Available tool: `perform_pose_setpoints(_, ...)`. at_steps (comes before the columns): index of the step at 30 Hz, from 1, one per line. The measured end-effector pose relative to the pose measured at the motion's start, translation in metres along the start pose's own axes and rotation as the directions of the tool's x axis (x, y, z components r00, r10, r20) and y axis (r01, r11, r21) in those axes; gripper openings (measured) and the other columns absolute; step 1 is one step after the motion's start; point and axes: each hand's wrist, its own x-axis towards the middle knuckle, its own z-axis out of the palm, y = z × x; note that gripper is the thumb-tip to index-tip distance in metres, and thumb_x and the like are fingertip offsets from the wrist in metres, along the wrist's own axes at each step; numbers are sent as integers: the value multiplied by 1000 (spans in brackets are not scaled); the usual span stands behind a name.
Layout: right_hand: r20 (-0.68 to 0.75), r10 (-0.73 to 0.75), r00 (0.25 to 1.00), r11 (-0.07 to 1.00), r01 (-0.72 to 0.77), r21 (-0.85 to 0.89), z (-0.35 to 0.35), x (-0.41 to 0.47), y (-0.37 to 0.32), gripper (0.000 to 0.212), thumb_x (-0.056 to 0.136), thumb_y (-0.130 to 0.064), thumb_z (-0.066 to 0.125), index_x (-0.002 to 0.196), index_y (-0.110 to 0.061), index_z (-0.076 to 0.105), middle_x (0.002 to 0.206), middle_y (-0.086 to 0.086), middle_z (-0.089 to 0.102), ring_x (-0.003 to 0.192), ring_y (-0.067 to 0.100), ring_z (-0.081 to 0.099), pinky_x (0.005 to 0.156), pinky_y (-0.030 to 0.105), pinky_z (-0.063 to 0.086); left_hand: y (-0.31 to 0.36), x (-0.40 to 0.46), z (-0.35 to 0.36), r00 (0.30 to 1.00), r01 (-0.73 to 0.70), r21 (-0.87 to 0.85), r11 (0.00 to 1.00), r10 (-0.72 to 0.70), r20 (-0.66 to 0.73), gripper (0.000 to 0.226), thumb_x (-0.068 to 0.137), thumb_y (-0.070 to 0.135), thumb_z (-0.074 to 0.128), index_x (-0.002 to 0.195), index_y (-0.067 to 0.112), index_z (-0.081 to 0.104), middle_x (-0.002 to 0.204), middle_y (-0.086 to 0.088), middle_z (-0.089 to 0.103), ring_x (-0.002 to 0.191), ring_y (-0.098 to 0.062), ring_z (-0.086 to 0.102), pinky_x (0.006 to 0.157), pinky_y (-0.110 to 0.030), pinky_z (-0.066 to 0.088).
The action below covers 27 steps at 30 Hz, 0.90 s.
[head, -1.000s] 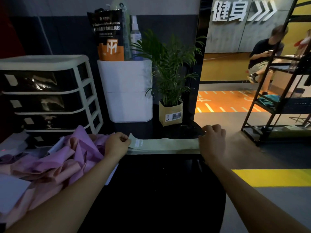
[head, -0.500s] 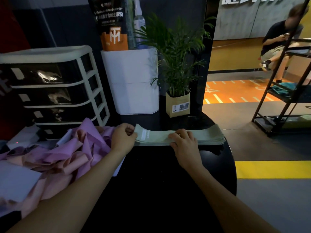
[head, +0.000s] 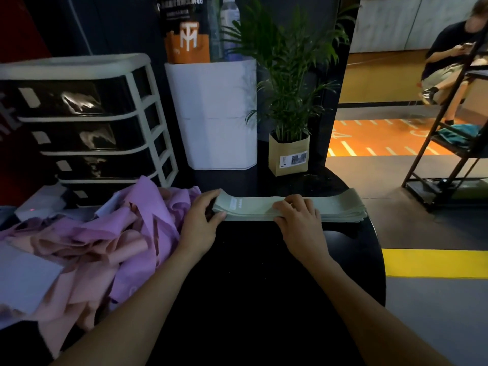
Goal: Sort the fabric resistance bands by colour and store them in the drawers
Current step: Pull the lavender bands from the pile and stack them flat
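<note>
A flat stack of pale green fabric bands [head: 335, 206] lies across the black round table [head: 264, 273]. My left hand [head: 202, 220] grips the stack's left end, thumb in front and fingers over the top. My right hand [head: 299, 220] lies on the stack's middle with its fingers curled over the near edge. A loose heap of purple bands [head: 148, 215] and pink bands [head: 87, 262] lies at the left. The white drawer unit [head: 79, 122] with dark drawers stands behind the heap, all drawers pushed in.
A white bin [head: 214, 114] holds an orange bag and a spray bottle; a potted plant [head: 289, 107] stands beside it. White cards lie at the left. A black metal rack [head: 449, 143] stands on the right, a seated person behind it.
My right hand slid from the stack's right end to its middle. My left hand stays on the left end. The camera moved closer and tilted down.
</note>
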Motion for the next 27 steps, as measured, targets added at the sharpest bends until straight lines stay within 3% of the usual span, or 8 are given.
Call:
perform_pose_setpoints(3,6,-50,999,999,50,-14,-2,2,-6,32,91,-28,56,120,-14,56,126,6,45,119,25,39,98,39,36,-3,0,0,1000,-9,-41,999,9,-13,51,79,-7,65,124,15,56,128,-5,56,119,-16,53,105,-28,40)
perform_pose_setpoints(7,164,-147,975,987,156,-42,-3,26,-24,54,89,-41,55,136,-18,40,138,3,36,127,23,31,106,34,26,-3,0,0,1000,1,-92,996,-3,-26,50,77,-9,65,122,13,57,126,-4,58,118,-15,54,103,-27,42)
perform_pose_setpoints(11,434,-66,899,990,114,-84,-3,61,-39,76,82,-52,60,144,-20,29,145,7,32,133,30,29,110,41,22,-1,-2,0,1000,26,-129,991,-27,-13,52,80,-10,62,127,12,54,128,-3,57,119,-11,53,102,-22,40)
perform_pose_setpoints(14,565,-15,825,997,54,-51,-6,74,-38,75,80,-52,63,141,-19,34,140,8,40,129,31,39,107,43,28,-1,-1,-1,1000,21,-58,998,-22,-21,48,83,-5,61,128,11,55,128,0,58,119,-10,52,103,-20,37)
perform_pose_setpoints(20,534,-52,844,994,-5,105,-3,73,-33,65,75,-42,73,130,-22,46,125,2,51,119,26,48,105,44,34,-1,-2,0,999,13,-44,999,-14,-33,50,80,-7,63,126,13,56,126,0,58,119,-11,52,105,-23,37)
perform_pose_setpoints(22,522,-63,851,989,-18,149,-2,74,-31,58,73,-39,75,123,-23,51,114,-1,53,113,24,51,102,46,36,-2,-2,0,999,-17,15,1000,17,-36,53,79,-7,64,127,13,55,127,5,55,119,-7,48,103,-13,33)
perform_pose_setpoints(24,519,-66,852,988,-18,155,-2,74,-31,58,73,-38,76,123,-23,51,117,-1,53,113,23,51,103,45,36,-1,-1,0,999,-15,37,999,16,-37,52,79,-7,65,126,11,56,125,7,54,118,-6,47,98,-2,30)
perform_pose_setpoints(27,514,-71,855,990,-4,144,0,73,-30,59,75,-39,74,125,-23,49,124,2,53,116,23,49,104,41,33,-1,-2,0,999,-2,32,999,4,-44,49,78,-7,65,123,11,58,122,6,56,117,-9,50,103,-15,35)
